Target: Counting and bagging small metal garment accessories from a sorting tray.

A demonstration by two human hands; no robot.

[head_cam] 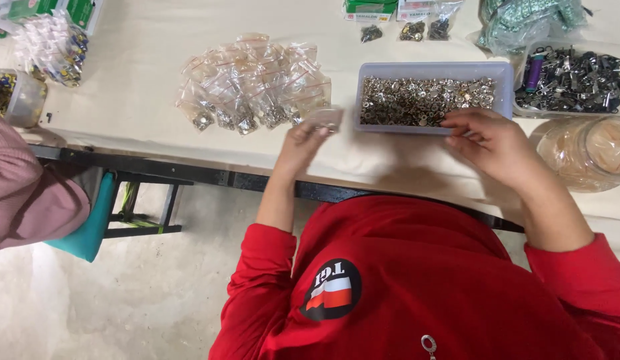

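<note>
Head view: left hand (303,143) pinching small clear bag (325,119), right hand (490,143) half-curled at tray (503,100) edge.

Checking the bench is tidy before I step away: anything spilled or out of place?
Nothing stands out. The silver fittings sit inside the grey tray, the filled bags lie heaped on the table, and no loose spill shows.

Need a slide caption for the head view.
Left hand holds a small clear bag; right hand reaches into tray of metal rings.
</note>
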